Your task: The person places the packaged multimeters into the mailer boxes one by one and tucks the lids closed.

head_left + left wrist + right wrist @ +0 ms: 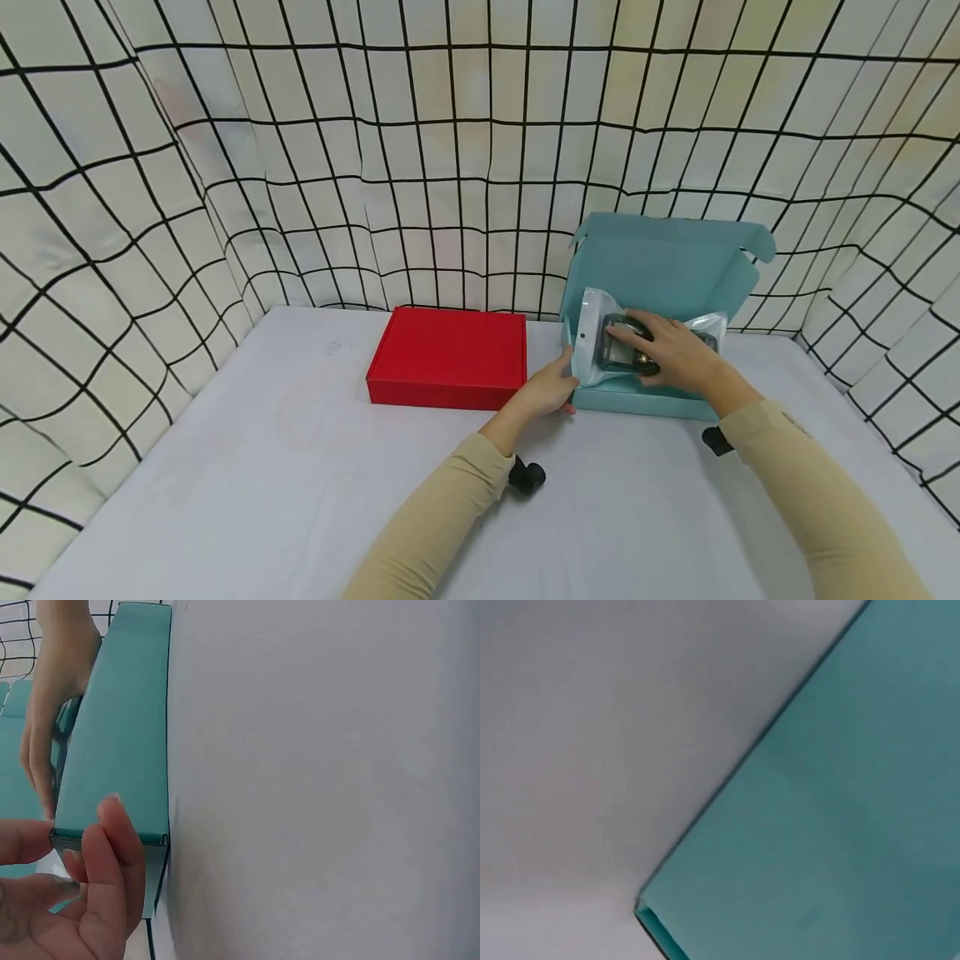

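A teal cardboard box (pixel 645 404) stands on the table with its lid (pixel 652 258) raised at the back. My left hand (pixel 546 390) holds its front left corner, the fingers bent around the edge (pixel 120 735) in the left wrist view. Inside the box, my right hand (pixel 678 354) grips a dark, rounded item (pixel 617 352), partly hidden under its fingers. A clear plastic bag (pixel 589 337) surrounds or backs this item at the left. More clear plastic (pixel 712 325) shows to the right of the hand. The right wrist view holds only the box's teal front wall (pixel 817 825) and the table.
A closed red box (pixel 450 358) lies left of the teal one, near my left hand. White cloth covers the table (pixel 300 483). A white backdrop with a black grid (pixel 480 150) rises behind and at both sides.
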Demonstrator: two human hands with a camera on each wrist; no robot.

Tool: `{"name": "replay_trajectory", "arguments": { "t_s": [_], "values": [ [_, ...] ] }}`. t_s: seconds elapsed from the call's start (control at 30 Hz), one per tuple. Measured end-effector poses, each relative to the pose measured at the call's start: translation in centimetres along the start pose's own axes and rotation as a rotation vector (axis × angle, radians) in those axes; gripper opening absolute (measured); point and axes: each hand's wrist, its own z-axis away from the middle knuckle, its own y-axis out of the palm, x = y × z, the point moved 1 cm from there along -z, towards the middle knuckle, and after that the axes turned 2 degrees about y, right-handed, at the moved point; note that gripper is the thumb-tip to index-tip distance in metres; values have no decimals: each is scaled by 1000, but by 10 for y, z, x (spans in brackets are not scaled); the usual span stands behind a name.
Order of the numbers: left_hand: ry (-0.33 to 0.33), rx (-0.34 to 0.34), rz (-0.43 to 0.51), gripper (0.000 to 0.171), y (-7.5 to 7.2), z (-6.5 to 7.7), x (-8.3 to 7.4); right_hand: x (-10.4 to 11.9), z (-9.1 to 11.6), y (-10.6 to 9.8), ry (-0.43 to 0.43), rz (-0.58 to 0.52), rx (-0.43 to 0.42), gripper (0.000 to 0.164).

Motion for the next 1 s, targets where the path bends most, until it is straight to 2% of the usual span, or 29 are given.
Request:
{"name": "replay_trajectory", "arguments": {
  "t_s": [0.27,0.47,0.67,1.0],
  "values": [
    [0,2,-2,65,1,0,-3,3,1,-4,112,-72,111,96],
    [7,-5,4,65,1,0,-1,3,-3,-2,89,-100,192,92],
    [18,-7,-3,65,1,-1,0,5,-7,-1,118,-125,263,88],
    [13,5,-16,65,1,-1,0,8,-11,0,118,-169,309,85]
  ]
}}
